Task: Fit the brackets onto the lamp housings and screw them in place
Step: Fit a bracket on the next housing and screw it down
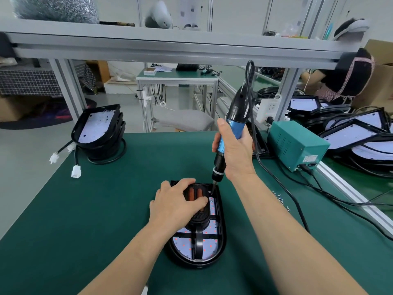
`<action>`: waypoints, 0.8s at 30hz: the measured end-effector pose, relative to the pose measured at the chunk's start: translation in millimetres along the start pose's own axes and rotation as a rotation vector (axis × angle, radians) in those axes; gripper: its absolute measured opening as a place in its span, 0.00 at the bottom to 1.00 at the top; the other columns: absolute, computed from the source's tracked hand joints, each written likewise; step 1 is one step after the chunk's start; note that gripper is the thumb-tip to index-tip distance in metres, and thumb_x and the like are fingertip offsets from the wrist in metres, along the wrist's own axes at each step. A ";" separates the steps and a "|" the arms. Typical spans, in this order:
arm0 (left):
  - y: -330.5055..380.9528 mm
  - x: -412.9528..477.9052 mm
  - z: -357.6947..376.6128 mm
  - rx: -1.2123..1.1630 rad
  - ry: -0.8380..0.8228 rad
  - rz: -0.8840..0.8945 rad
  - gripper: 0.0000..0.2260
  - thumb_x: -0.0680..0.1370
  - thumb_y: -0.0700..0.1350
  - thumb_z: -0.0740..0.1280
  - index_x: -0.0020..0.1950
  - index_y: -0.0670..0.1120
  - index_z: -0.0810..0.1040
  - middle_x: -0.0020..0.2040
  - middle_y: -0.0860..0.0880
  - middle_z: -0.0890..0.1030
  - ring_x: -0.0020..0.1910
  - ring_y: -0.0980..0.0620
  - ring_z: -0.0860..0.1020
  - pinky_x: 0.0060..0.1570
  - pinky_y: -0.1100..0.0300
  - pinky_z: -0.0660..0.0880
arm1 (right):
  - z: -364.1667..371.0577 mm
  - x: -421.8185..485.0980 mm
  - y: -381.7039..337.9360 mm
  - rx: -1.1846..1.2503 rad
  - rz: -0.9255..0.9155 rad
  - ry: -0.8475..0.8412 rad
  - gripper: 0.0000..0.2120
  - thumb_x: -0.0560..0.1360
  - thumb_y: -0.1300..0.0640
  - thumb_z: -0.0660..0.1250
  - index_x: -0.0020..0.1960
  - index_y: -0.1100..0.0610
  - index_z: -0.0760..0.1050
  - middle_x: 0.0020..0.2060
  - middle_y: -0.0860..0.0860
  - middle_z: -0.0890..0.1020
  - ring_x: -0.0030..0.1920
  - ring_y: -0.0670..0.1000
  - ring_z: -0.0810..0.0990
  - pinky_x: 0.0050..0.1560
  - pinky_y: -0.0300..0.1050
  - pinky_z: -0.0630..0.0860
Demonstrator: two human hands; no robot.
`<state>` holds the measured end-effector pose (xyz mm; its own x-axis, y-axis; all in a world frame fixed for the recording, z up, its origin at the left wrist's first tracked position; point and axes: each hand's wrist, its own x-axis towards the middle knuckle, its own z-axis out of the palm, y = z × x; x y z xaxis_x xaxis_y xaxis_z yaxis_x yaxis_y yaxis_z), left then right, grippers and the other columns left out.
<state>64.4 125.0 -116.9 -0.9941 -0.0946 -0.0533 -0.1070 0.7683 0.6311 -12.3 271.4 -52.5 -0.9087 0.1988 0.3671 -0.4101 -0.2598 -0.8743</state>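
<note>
1. Forearms come in from the near edge, both bare. L hand (174, 201) lies palm-down on the far half of the lamp housing (222, 231), fingers loosely spread and pressing on top, not wrapped round anything.
2. Lamp housing: black oval tray, sits flat on the green table mat (106, 209), centre-near, long axis running near-to-far. White LED board w/ red dots shows inside it.
3. Bracket (198, 221): black, lies inside the housing over the board. Far end has two orange slots, partly covered by L fingers; a narrow stem runs toward the near rim.
4. R hand (236, 152) grips the electric screwdriver (234, 122) in a fist round its blue body, thumb up along it. Tool tilted, top leaning far-right, bit tip down at the housing's far-right corner, touching near the bracket edge. Can't tell if a screw sits under the bit.
5. Cable (276, 177) runs from the tool top down across the mat on the right.
6. Loose screws (280, 199) scattered on the mat just right of the R forearm.
7. Far left: stack of housings (100, 128) w/ white connectors (76, 171) trailing off it.
8. Far right: green power box (297, 143); beyond it a pile of more housings (361, 128).
</note>
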 end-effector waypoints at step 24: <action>-0.8 -1.6 -8.3 -0.072 -0.070 -0.012 0.32 0.62 0.70 0.65 0.67 0.69 0.71 0.54 0.52 0.68 0.58 0.46 0.75 0.63 0.46 0.72 | -152.4 -47.4 -70.1 0.674 0.145 0.460 0.16 0.76 0.42 0.68 0.49 0.56 0.73 0.33 0.48 0.74 0.30 0.44 0.73 0.32 0.36 0.75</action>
<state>66.3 119.2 -110.9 -0.9919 -0.0570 -0.1139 -0.1199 0.7195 0.6841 71.6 424.2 -57.0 -0.8931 0.4488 -0.0292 -0.3837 -0.7941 -0.4713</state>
